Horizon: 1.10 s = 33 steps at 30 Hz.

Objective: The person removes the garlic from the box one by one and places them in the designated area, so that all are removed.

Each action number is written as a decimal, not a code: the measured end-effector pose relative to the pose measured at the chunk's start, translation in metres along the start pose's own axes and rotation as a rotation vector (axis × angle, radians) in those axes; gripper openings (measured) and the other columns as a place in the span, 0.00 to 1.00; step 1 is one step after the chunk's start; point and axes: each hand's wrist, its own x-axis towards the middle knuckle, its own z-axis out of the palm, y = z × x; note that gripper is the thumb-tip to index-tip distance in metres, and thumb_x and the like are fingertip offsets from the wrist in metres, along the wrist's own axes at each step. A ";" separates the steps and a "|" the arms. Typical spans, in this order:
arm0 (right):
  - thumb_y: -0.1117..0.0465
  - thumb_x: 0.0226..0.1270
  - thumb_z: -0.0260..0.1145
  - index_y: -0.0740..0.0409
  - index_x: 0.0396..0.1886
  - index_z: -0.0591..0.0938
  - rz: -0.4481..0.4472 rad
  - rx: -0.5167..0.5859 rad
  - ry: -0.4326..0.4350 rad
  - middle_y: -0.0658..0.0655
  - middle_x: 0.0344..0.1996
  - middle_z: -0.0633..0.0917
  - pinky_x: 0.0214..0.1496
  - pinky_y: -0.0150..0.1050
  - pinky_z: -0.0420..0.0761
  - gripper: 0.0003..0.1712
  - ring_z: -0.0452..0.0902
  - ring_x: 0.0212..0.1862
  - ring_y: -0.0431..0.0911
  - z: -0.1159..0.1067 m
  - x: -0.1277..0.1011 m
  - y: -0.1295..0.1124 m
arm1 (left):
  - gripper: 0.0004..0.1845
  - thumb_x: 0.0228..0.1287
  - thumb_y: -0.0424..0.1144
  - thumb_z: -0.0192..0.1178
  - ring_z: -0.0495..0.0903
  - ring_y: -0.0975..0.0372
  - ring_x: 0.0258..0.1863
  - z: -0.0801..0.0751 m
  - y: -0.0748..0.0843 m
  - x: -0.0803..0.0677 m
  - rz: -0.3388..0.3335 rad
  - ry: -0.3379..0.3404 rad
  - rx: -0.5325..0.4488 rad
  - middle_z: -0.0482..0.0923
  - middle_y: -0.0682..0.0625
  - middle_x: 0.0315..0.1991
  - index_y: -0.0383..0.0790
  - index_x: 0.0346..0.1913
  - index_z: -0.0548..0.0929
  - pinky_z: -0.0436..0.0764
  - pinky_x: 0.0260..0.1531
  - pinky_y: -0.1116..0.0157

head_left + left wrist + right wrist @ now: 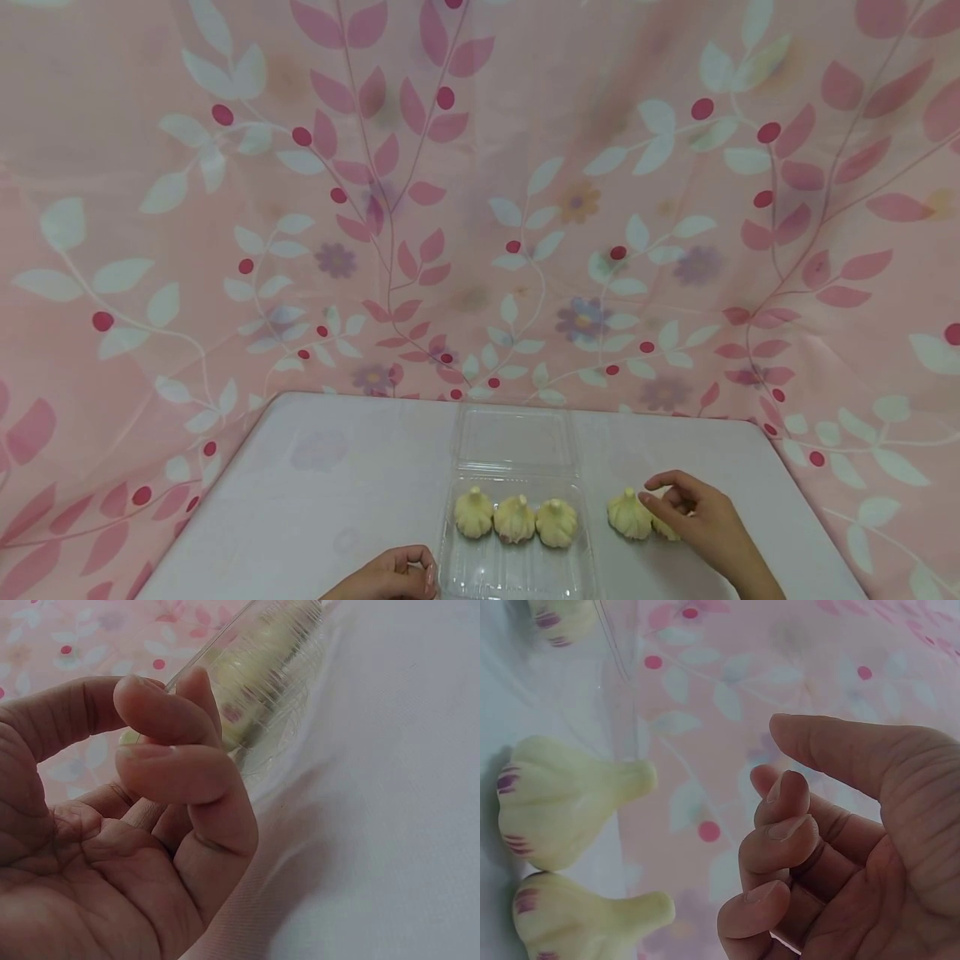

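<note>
A clear plastic clamshell box (517, 575) lies with its lid (516, 437) folded back. Three pale garlic bulbs stand in a row in its base: a left bulb (473, 513), a middle bulb (514, 521) and a right bulb (557, 524). My left hand (390, 575) is beside the box's left edge, fingers loosely bent and fingertips right at the rim. To the right of the box, my right hand (701, 521) hovers over two more bulbs, a nearer one (562, 802) and another (585, 919) partly covered in the head view. Its fingers are loosely bent and hold nothing.
A white-covered table (337, 475) bears everything. Pink cloth with leaf and flower prints (480, 208) hangs behind it and along both sides. The folded-back lid reaches close to the table's far edge.
</note>
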 end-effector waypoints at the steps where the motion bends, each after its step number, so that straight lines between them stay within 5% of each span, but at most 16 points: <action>1: 0.48 0.55 0.69 0.49 0.37 0.81 -0.003 0.004 -0.002 0.48 0.18 0.77 0.19 0.33 0.70 0.13 0.71 0.20 0.39 0.001 0.000 0.000 | 0.03 0.61 0.34 0.55 0.71 0.71 0.24 0.000 0.000 0.000 0.001 -0.002 -0.001 0.76 0.56 0.28 0.44 0.37 0.74 0.72 0.25 0.74; 20: 0.48 0.55 0.70 0.50 0.36 0.81 0.045 0.059 -0.099 0.50 0.18 0.76 0.19 0.32 0.69 0.14 0.70 0.20 0.40 0.021 0.007 -0.008 | 0.04 0.60 0.34 0.56 0.69 0.72 0.21 0.004 0.003 -0.001 0.007 0.005 0.021 0.76 0.57 0.26 0.43 0.37 0.74 0.70 0.23 0.75; 33: 0.49 0.56 0.69 0.51 0.36 0.80 -0.021 0.088 -0.160 0.49 0.19 0.77 0.20 0.33 0.71 0.13 0.71 0.20 0.39 0.033 0.012 -0.009 | 0.03 0.61 0.35 0.55 0.69 0.71 0.21 0.005 0.004 -0.003 -0.026 0.018 -0.003 0.75 0.57 0.25 0.43 0.37 0.74 0.71 0.23 0.74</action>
